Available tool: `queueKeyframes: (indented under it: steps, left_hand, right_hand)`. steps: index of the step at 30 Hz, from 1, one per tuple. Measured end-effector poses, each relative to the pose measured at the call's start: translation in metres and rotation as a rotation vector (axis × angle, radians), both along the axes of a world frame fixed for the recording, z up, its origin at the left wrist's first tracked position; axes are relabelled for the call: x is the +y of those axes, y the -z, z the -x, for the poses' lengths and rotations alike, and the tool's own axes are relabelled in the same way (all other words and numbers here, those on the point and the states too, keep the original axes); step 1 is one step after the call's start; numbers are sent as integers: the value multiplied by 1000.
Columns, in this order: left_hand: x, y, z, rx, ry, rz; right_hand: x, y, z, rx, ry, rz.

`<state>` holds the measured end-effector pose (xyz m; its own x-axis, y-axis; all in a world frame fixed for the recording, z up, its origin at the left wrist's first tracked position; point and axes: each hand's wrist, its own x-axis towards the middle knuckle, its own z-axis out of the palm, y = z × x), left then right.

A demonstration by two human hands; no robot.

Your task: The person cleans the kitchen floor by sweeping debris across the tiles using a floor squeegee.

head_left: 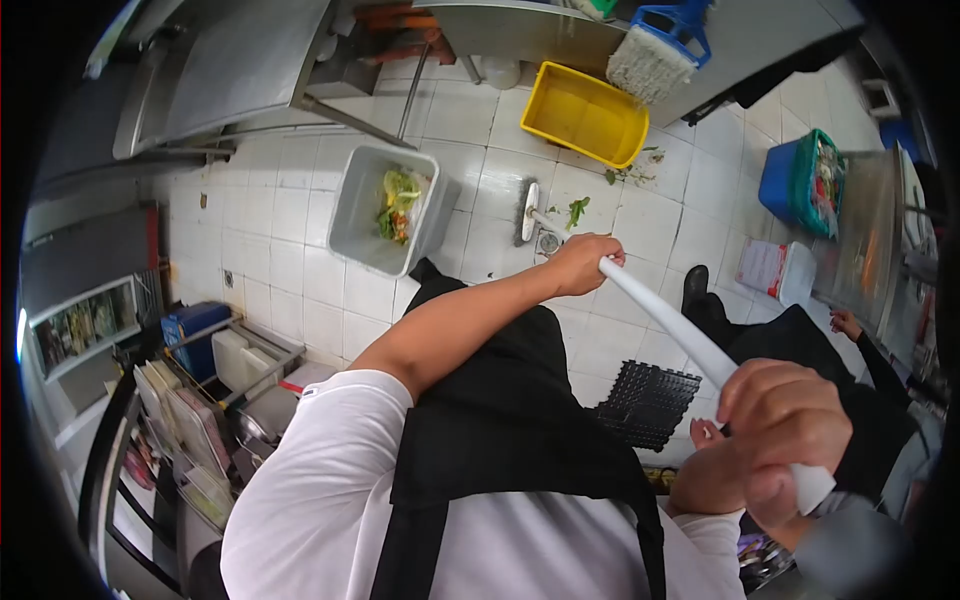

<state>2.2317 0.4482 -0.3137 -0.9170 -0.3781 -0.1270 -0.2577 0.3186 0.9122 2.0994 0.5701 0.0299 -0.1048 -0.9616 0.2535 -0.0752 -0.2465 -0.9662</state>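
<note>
Brush point(668, 319) x1 in L hand point(588, 265) & R hand point(785, 430)

The long, tubular broom handle point(668, 317) is white, its narrow head point(532, 203) white with grey bristles point(521, 214). The square plastic bin point(358, 215) is pale grey, its food scraps point(398, 200) green, yellow and orange. The rectangular plastic tub point(585, 108) is yellow. The square floor tiles point(648, 222) make a dark-lined white grid.
</note>
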Motion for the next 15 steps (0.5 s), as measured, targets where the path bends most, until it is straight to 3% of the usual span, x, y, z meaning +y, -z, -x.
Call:
queueKeyframes:
  steps: [5,7,13,15]
  left_hand:
    - [-12,-10,-7,37,-124,3]
    - [-17,-16,-10,79,-124,35]
    - [-13,-55,-32,113,-92,29]
    - [-13,-49,-39,123,-83,8]
  right_hand:
    - [-30,7,7,-44,-123,116]
    - [-44,0,6,-92,-395,151]
    - [-43,-35,6,-74,-476,197]
    - [-48,-31,7,-202,-538,162]
